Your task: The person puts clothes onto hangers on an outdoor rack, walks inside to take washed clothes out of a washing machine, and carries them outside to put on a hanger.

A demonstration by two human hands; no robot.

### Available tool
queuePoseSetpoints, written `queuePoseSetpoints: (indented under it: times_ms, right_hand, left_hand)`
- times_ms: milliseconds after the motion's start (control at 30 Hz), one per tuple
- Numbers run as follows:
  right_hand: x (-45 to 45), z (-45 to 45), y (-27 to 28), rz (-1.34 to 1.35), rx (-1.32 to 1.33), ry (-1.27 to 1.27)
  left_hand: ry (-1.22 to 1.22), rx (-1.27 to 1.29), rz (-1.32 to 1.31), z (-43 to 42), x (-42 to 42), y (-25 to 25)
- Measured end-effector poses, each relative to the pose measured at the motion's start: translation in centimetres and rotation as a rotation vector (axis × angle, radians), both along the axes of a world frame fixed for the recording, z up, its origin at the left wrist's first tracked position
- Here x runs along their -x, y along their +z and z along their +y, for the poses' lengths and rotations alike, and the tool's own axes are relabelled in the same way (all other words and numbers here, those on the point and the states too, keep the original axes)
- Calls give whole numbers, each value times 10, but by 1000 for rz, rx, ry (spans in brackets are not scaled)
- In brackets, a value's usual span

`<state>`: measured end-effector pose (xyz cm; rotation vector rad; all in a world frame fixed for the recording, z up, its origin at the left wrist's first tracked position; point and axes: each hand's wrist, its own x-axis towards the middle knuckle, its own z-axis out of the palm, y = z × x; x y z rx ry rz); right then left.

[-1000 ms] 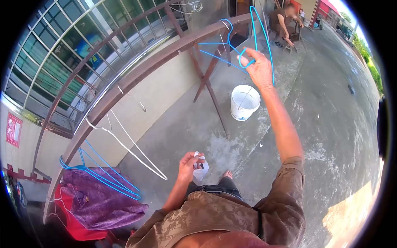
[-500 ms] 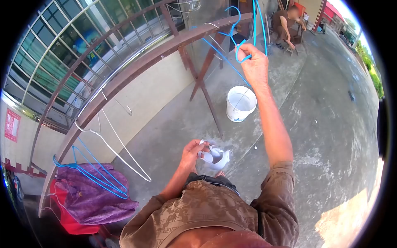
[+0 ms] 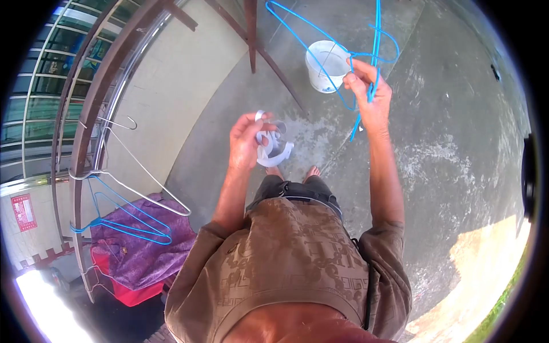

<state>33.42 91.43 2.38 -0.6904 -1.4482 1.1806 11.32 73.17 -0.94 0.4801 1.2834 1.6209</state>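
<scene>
My right hand (image 3: 372, 97) is closed around blue wire clothes hangers (image 3: 306, 27), gripping them near their hooks. They spread out above and to either side of the fingers, seemingly more than one. Lower and to the left, in front of my waist, my left hand (image 3: 246, 140) pinches a bundle of white curled strips (image 3: 281, 159). The strips hang in loops below the fingers; their exact kind I cannot make out. Behind the hangers, on the ground, stands a white bucket (image 3: 318, 80) with a thin wire handle.
A brown wooden rail (image 3: 91, 123) curves along the left. White wire hangers (image 3: 150, 195) and blue hangers (image 3: 123, 226) hang from it. Below lies a purple cloth (image 3: 134, 254) over something red. Brown wooden legs (image 3: 280, 77) cross near the wall. Grey concrete floor (image 3: 440, 114) extends right.
My right hand has come down from the rail's end, bringing the blue hangers with it. The view has tilted downward. My left hand still holds the white strips.
</scene>
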Motion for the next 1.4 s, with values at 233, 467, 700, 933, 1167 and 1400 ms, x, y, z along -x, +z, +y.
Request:
queuePoseSetpoints:
  times_ms: [233,467,700,933,1167,1400]
  right_hand:
    - [31,12,7,76,141,199]
    - [69,28,31,111,232,258]
    - [110,41,34,91,385,186]
    - [109,34,18,171,449,192]
    - [110,37,25,218,333,187]
    - [113,33,-3,48,468,222]
  left_hand:
    - [-18,-61,95,9,-2,11]
    - [59,-51,120,-5,0,14]
    - [68,-80,80,-10,5,4]
    - [100,-60,82,-8,9,7]
    - [65,-52,58,0,11,2]
    - [86,-47,56,-3,16,0]
